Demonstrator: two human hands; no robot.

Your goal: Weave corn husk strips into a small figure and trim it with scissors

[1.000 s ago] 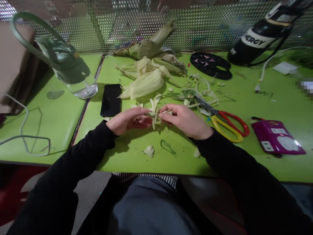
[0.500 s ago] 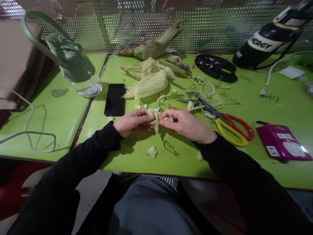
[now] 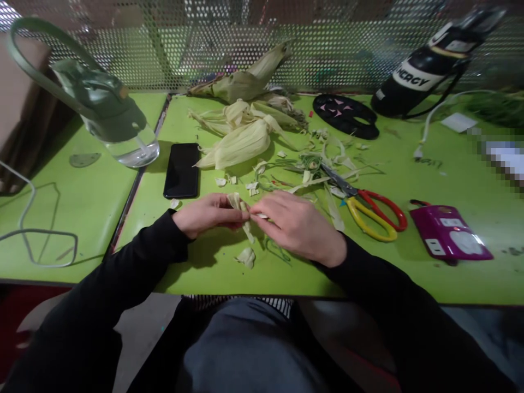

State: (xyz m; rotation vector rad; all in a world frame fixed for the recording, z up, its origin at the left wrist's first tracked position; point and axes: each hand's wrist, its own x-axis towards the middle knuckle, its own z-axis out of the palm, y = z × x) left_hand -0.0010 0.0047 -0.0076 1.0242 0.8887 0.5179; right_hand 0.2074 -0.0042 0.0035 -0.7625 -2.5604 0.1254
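Observation:
Both hands meet over the near middle of the green table. My left hand (image 3: 208, 214) is closed on a pale, folded strip of corn husk (image 3: 245, 222) that stands up and hangs down past its fingertips. My right hand (image 3: 297, 222) pinches at the same piece from the right, its thumb and forefinger touching it; a small white bit shows between them. A crumpled husk scrap (image 3: 245, 257) lies just below the hands. Beside it is a loop of green string (image 3: 277, 252), partly behind my right hand. Small cut husk scraps (image 3: 252, 188) are scattered beyond the fingers.
Large corn husks (image 3: 241, 147) lie at the back middle. Scissors (image 3: 370, 210) with red and yellow handles rest right. A phone (image 3: 182, 170) and a tilted green bottle (image 3: 118, 123) stand left. Farther right are a purple socket block (image 3: 450, 232), black palette (image 3: 346, 116) and black bottle (image 3: 417, 76).
My right hand has turned over more, its back now facing up, and pinches closer to the husk piece. The view has shifted slightly right, so the table things appear farther left.

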